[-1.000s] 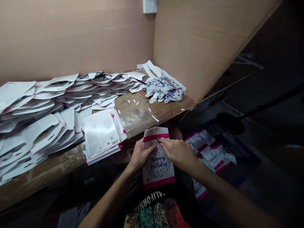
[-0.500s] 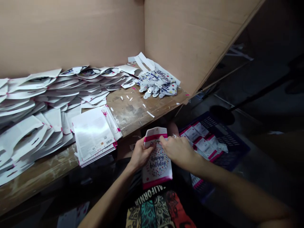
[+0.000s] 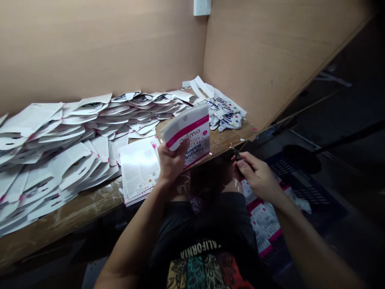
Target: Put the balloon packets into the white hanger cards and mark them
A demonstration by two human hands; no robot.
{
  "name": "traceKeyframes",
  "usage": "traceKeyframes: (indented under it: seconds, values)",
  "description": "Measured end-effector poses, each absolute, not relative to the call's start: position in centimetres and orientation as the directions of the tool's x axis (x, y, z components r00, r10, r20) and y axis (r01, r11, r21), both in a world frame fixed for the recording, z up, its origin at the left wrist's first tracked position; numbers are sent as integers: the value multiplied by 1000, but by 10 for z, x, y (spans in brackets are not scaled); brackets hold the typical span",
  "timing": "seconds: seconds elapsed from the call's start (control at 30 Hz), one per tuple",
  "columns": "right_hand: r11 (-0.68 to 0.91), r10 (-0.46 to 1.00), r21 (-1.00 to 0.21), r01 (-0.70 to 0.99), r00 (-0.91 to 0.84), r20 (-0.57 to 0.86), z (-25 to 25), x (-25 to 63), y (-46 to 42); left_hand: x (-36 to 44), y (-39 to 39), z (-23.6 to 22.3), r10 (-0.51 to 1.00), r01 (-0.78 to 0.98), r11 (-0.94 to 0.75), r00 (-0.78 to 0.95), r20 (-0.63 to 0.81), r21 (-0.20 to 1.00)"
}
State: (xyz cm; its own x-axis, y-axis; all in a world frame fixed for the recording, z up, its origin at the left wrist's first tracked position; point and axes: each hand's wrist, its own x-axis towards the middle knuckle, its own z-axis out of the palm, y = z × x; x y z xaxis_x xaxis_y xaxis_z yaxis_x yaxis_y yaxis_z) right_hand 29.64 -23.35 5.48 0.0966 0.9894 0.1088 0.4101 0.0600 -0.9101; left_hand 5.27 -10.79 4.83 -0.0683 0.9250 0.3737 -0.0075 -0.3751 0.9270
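Observation:
My left hand (image 3: 172,162) grips a white and pink "happy birthday" packet (image 3: 197,134) by its left side, thumb across the front. The packet is raised and tilted over the table's front edge. In my right hand (image 3: 255,172), fingers closed, is a small dark pointed tool (image 3: 236,153); its exact kind does not show. This hand is apart from the packet, to its lower right. Just left of my left hand lies a stack of flat white packets (image 3: 138,166) with pink edges, jutting over the table edge.
Overlapping rows of white packets (image 3: 72,160) cover the left of the wooden table (image 3: 99,202). Dotted printed pieces (image 3: 228,114) lie in the corner between cardboard walls (image 3: 252,48). A dark blue basket (image 3: 315,190) with finished-looking packets (image 3: 264,220) stands low at right.
My left hand has lifted the packet from my lap up and forward over the table edge. My right hand has left the packet and now holds the dark tool. The view has shifted.

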Motion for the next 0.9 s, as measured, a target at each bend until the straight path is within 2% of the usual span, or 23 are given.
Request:
traceKeyframes:
  seconds: [0.13, 0.23, 0.33, 0.43, 0.53, 0.63, 0.9]
  values:
    - [122, 991, -873, 472, -12, 132, 50, 281, -230, 59, -88, 30, 894, 105, -445, -10, 449, 889]
    - [186, 981, -856, 483, -36, 192, 57, 277, -227, 60, -90, 30, 899, 53, -438, 18, 437, 898]
    - [230, 963, -826, 514, 1, 269, 70, 274, -224, 57, -105, 37, 950, -76, -306, 41, 309, 949]
    - [230, 957, -761, 606, 2, 291, 79, 268, -221, 55, -128, 38, 977, -184, -111, 160, 141, 977]
    - [199, 968, -633, 748, -48, 248, 77, 260, -220, 53, -150, 30, 967, -200, 11, 251, 41, 980]
    - [149, 981, -485, 862, -66, 184, 71, 252, -223, 52, -166, 19, 961, -170, 44, 277, 5, 984]
    - [-8, 991, -178, 984, -15, -131, 74, 232, -244, 47, -190, -5, 919, -97, 79, 393, -35, 992]
